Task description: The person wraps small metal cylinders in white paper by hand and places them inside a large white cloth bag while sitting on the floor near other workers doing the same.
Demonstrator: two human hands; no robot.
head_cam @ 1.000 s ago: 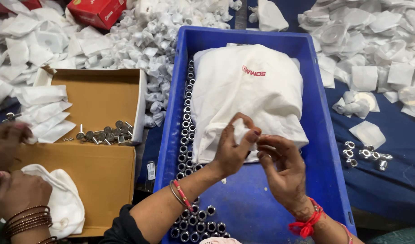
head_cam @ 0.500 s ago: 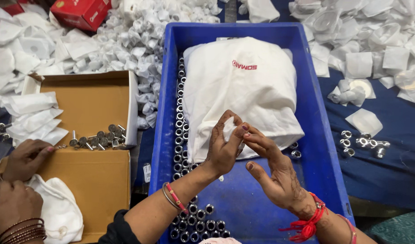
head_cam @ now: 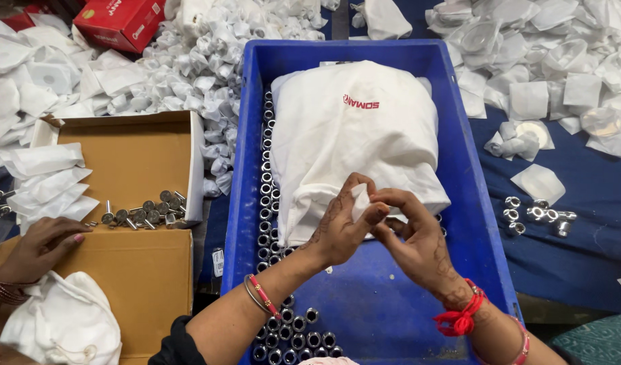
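My left hand point(head_cam: 341, 226) and my right hand point(head_cam: 418, 236) meet over a blue plastic crate point(head_cam: 479, 223). Between the fingertips of both hands is a small piece wrapped in white paper point(head_cam: 360, 203). Just behind them, a large white cloth bag point(head_cam: 354, 135) lies in the crate. Rows of small shiny metal rings point(head_cam: 265, 203) line the crate's left wall and its near corner.
Another person's hand point(head_cam: 40, 247) rests on a brown cardboard box point(head_cam: 131, 152) at the left, near several metal studs point(head_cam: 141, 211). White paper wraps are heaped at the back point(head_cam: 189, 74) and right point(head_cam: 560, 67). Loose metal pieces point(head_cam: 537, 215) lie on the blue cloth. A red box point(head_cam: 121, 23) sits top left.
My hands have stayed together over the crate, turning the small white wrapped piece. The other person's hand at the left moved from the box's edge onto the cardboard flap.
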